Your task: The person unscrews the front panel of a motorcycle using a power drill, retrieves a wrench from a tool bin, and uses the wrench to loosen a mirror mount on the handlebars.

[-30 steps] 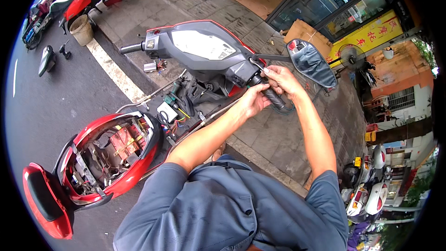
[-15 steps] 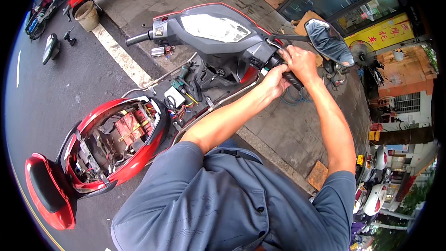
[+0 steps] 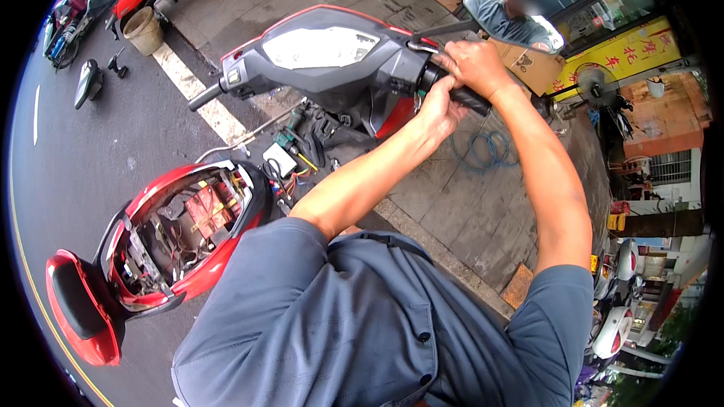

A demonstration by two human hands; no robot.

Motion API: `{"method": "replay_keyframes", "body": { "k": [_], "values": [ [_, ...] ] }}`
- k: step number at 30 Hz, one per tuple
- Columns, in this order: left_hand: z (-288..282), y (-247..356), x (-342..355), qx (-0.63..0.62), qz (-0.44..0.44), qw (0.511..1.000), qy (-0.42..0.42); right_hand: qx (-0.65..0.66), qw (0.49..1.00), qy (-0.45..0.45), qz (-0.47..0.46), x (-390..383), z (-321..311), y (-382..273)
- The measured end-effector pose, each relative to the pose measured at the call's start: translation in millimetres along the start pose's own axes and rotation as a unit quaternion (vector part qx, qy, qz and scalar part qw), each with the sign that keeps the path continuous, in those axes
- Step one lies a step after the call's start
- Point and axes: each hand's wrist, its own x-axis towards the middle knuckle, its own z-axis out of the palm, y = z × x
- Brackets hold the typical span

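Both hands are at the black handlebar grip on the right side of a red and grey electric scooter's front. My left hand closes on the grip's inner part from the near side, thumb pointing up along it. Over the far side, my right hand is curled by the brake lever and grip, its fingertips partly hidden. Just beyond stands the rear-view mirror on its stalk. The clear headlight sits mid-front, and the other grip sticks out left, untouched.
The seatless red scooter body shows wires and a red battery. A green power tool and white box lie on the footboard. A blue hose coils on the pavement; a bucket stands far left.
The handlebar and front cowl have swung left and slightly up in view, both hands moving with them. The mirror has shifted up and left, and more of the blue hose shows.
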Motion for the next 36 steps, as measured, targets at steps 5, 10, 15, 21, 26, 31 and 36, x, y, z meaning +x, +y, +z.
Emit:
{"method": "replay_keyframes", "body": {
  "k": [5,10,15,21,26,31,36],
  "values": [
    [3.1,-0.2,-2.1,0.002,0.018,1.000,-0.009,-0.013,1.000,0.011,-0.011,0.3,0.3,1.5],
    [0.7,-4.6,2.9,-0.004,0.029,1.000,-0.002,-0.017,0.999,-0.003,-0.029,0.0,4.0,6.7],
    [-4.0,-5.6,7.6,-0.004,0.026,1.000,0.008,-0.024,0.998,0.020,-0.045,-0.1,9.4,10.6],
    [-5.3,0.8,-0.7,0.028,0.031,0.997,-0.065,0.038,0.994,-0.041,0.092,-5.5,3.8,-10.7],
    [-9.4,9.3,-8.9,0.117,-0.019,0.993,-0.008,0.182,0.956,-0.094,0.211,-7.1,-12.0,-27.0],
    [-11.5,11.1,-11.5,0.147,-0.021,0.989,-0.011,0.193,0.946,-0.125,0.229,-13.4,-30.9,-16.8],
    [-11.7,9.1,-12.6,0.139,-0.006,0.990,-0.027,0.251,0.933,-0.132,0.222,-15.6,-35.9,-9.4]
  ]
}}
